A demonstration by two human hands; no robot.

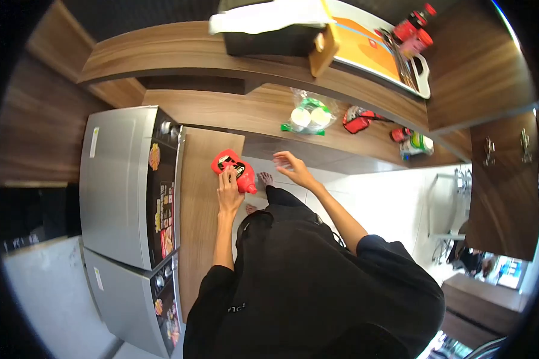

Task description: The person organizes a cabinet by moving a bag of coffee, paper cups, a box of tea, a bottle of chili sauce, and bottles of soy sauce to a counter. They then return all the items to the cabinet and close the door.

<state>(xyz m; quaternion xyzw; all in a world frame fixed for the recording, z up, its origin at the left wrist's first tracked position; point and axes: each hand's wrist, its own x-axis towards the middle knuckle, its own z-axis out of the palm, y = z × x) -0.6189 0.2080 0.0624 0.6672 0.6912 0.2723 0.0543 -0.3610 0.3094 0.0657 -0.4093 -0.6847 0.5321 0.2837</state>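
A red squeeze bottle (240,168) with a black label lies tilted over the wooden counter (205,215) beside me, its pointed red cap toward my body. My left hand (227,192) is closed on the bottle's side, fingers across the label. To the right, my right hand (294,170) hovers in the air with its fingers apart, holding nothing. A gap separates it from the bottle.
Two silver appliances (117,185) with dials line the left. On the shelf ahead are a plastic bag with white-lidded containers (310,117), a red packet (357,121) and a green-and-white container (417,145). Above, a tray (424,84) carries red bottles (408,29).
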